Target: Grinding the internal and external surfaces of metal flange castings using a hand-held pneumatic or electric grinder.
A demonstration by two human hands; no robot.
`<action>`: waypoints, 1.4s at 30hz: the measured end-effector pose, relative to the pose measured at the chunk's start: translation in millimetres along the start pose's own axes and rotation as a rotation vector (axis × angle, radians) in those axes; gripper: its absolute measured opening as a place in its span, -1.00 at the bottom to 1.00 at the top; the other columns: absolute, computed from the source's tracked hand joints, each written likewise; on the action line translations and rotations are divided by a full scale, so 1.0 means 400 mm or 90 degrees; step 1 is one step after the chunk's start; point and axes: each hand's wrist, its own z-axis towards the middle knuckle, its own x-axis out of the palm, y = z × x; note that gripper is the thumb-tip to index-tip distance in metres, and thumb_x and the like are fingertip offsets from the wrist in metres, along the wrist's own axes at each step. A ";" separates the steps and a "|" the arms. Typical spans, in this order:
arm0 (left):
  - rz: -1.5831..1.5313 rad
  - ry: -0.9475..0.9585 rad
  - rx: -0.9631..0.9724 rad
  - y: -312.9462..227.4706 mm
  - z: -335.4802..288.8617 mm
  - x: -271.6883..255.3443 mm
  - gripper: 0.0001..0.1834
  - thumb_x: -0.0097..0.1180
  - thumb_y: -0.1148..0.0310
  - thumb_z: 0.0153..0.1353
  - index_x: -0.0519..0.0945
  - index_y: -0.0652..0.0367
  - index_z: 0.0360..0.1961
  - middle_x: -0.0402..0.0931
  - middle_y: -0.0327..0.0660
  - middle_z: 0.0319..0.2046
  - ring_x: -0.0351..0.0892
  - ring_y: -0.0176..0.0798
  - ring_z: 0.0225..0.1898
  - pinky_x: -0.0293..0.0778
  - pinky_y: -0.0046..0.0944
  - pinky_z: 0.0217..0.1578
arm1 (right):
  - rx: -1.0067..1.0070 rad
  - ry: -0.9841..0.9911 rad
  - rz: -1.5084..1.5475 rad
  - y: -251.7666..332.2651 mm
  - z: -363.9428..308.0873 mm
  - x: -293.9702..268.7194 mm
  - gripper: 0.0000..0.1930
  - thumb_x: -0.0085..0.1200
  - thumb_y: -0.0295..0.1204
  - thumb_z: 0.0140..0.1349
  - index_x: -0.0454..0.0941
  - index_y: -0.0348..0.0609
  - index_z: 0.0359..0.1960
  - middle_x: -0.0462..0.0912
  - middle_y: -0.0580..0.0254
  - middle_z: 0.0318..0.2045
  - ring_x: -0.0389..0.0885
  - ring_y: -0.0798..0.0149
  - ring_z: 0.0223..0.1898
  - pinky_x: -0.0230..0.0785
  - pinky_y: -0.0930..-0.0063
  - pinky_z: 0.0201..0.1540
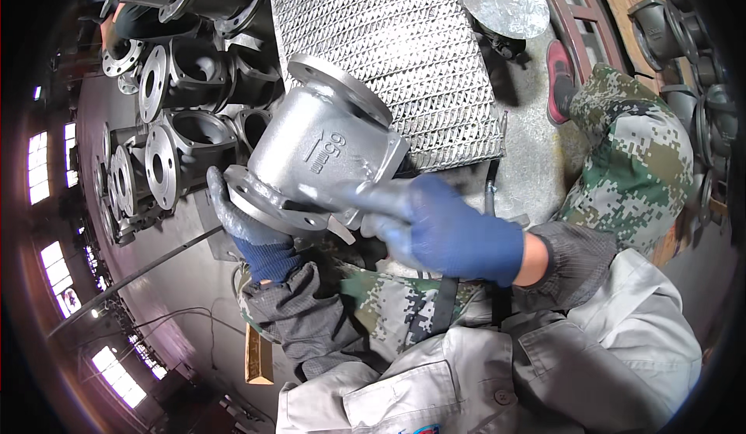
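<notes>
A grey metal valve body with round flanges is tilted up in front of me, raised markings on its side. My left hand, in a blue and grey coated glove, grips its lower flange, with the thumb along the outer edge. My right hand, gloved alike, is at the casting's lower right side, one finger reaching over the surface. Motion smears its fingertips, so I cannot tell if it holds anything. A small pale flat piece shows below the casting, partly hidden.
A slatted metal mesh surface lies beyond the casting. Several flanged castings are stacked at left, more at right. A round metal plate is at the far right of the mesh. A person's leg shows at upper left.
</notes>
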 end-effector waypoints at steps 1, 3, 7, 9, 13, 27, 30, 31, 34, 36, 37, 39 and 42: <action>-0.012 0.005 -0.032 -0.003 -0.008 0.028 -0.63 0.01 -0.04 0.26 0.50 0.06 -0.40 0.50 -0.30 -0.39 0.52 -0.28 -0.30 0.48 -0.25 -0.25 | 0.040 0.038 -0.038 0.003 0.009 0.011 -0.56 -0.11 -0.60 0.14 0.47 -0.26 0.11 0.62 -0.02 -0.36 0.62 0.19 -0.46 0.49 0.33 -0.33; 0.026 0.051 -0.001 0.004 0.044 -0.027 -0.61 0.03 -0.07 0.25 0.50 0.05 -0.41 0.49 -0.31 -0.49 0.49 -0.35 -0.46 0.42 -0.36 -0.45 | -0.017 -0.002 -0.067 -0.024 0.047 0.056 -0.60 -0.06 -0.55 0.11 0.51 -0.23 0.03 0.62 -0.06 -0.44 0.62 0.06 -0.47 0.50 0.24 -0.33; 0.003 0.091 -0.041 -0.006 0.065 -0.021 -0.58 0.00 -0.09 0.26 0.49 0.08 -0.27 0.50 -0.23 -0.34 0.51 -0.26 -0.30 0.43 -0.25 -0.27 | -0.046 0.016 -0.124 -0.020 0.110 0.053 -0.65 -0.03 -0.51 0.07 0.56 -0.18 -0.05 0.62 -0.10 -0.49 0.63 -0.06 -0.46 0.50 0.15 -0.33; -0.049 0.116 -0.125 -0.013 0.063 -0.008 -0.44 -0.06 -0.11 0.27 0.45 0.17 0.03 0.49 -0.08 -0.05 0.50 -0.09 -0.02 0.41 -0.06 0.06 | -0.025 0.051 -0.010 0.024 0.082 0.004 -0.56 -0.07 -0.62 0.12 0.49 -0.23 0.09 0.64 -0.07 -0.15 0.69 0.12 -0.31 0.52 0.39 -0.27; -0.058 0.213 -0.119 -0.005 0.109 -0.037 -0.40 -0.10 -0.11 0.28 0.41 0.16 0.13 0.46 0.00 0.05 0.50 0.01 0.03 0.44 0.00 0.06 | 0.036 -0.172 0.103 0.065 0.025 -0.104 -0.67 -0.11 -0.60 0.20 0.49 -0.40 0.01 0.67 0.12 -0.37 0.54 0.50 -0.61 0.42 0.62 -0.61; -0.100 0.160 -0.193 0.102 0.254 -0.063 -0.54 0.06 -0.10 0.19 0.58 0.15 -0.36 0.59 -0.14 -0.42 0.60 -0.09 -0.41 0.57 -0.13 -0.45 | 0.458 -0.632 0.114 -0.446 -0.134 -0.312 -0.61 -0.14 -0.11 0.37 0.48 -0.24 -0.28 0.63 0.18 -0.40 0.56 0.40 -0.55 0.38 0.53 -0.58; -0.175 0.300 -0.305 0.118 0.268 -0.027 -0.49 -0.03 -0.07 0.27 0.56 0.19 -0.08 0.58 -0.05 -0.10 0.56 -0.03 -0.08 0.50 -0.04 -0.02 | 0.603 -0.594 0.080 -0.589 -0.214 -0.321 -0.60 -0.12 -0.10 0.36 0.51 -0.25 -0.19 0.63 0.16 -0.34 0.61 0.36 -0.43 0.42 0.50 -0.53; -0.093 0.241 -0.223 0.124 0.260 -0.015 -0.53 -0.05 -0.02 0.30 0.55 0.18 -0.07 0.57 -0.05 -0.09 0.55 -0.06 -0.06 0.47 -0.08 0.01 | 0.635 -0.533 -0.012 -0.603 -0.233 -0.312 -0.51 -0.16 -0.04 0.35 0.55 -0.30 -0.15 0.66 0.01 -0.26 0.66 0.22 -0.39 0.46 0.35 -0.42; -0.119 0.261 -0.247 0.143 0.298 -0.029 -0.56 -0.05 0.01 0.31 0.54 0.16 -0.05 0.57 -0.08 -0.11 0.54 -0.10 -0.08 0.46 -0.11 0.01 | 0.609 -0.387 -0.424 -0.691 -0.273 -0.239 -0.43 -0.27 0.01 0.35 0.57 -0.33 -0.18 0.61 -0.24 -0.22 0.58 -0.16 -0.18 0.39 0.09 -0.11; -0.074 0.295 -0.280 0.117 0.238 0.036 -0.62 0.01 0.05 0.29 0.53 0.12 -0.07 0.56 -0.17 -0.13 0.56 -0.18 -0.15 0.47 -0.19 -0.04 | 0.716 -0.381 -0.311 -0.725 -0.286 -0.206 -0.44 -0.33 -0.02 0.37 0.58 -0.31 -0.22 0.59 -0.30 -0.20 0.53 -0.26 -0.10 0.35 0.01 -0.01; -0.046 0.229 -0.246 0.113 0.230 0.052 -0.59 -0.02 0.04 0.31 0.54 0.15 -0.07 0.57 -0.19 -0.13 0.54 -0.18 -0.12 0.44 -0.19 0.00 | 0.718 -0.364 -0.383 -0.704 -0.280 -0.184 -0.43 -0.33 -0.01 0.36 0.58 -0.31 -0.22 0.58 -0.31 -0.17 0.53 -0.26 -0.09 0.34 -0.01 0.01; 0.011 0.255 -0.261 0.104 0.201 0.088 -0.60 -0.05 0.07 0.33 0.53 0.17 -0.05 0.56 -0.19 -0.14 0.53 -0.20 -0.09 0.42 -0.22 0.01 | 0.680 -0.312 -0.416 -0.801 -0.338 -0.153 -0.41 -0.33 0.01 0.36 0.58 -0.32 -0.22 0.58 -0.33 -0.20 0.53 -0.28 -0.08 0.34 -0.01 0.02; 0.420 0.320 0.160 0.050 0.201 -0.055 -0.57 -0.13 0.12 0.40 0.44 0.16 0.14 0.51 -0.11 -0.02 0.48 -0.24 0.03 0.42 -0.25 0.04 | 0.748 -0.289 -0.185 -0.791 -0.243 -0.052 -0.40 -0.33 0.02 0.38 0.57 -0.33 -0.21 0.59 -0.31 -0.21 0.52 -0.29 -0.07 0.35 -0.02 0.00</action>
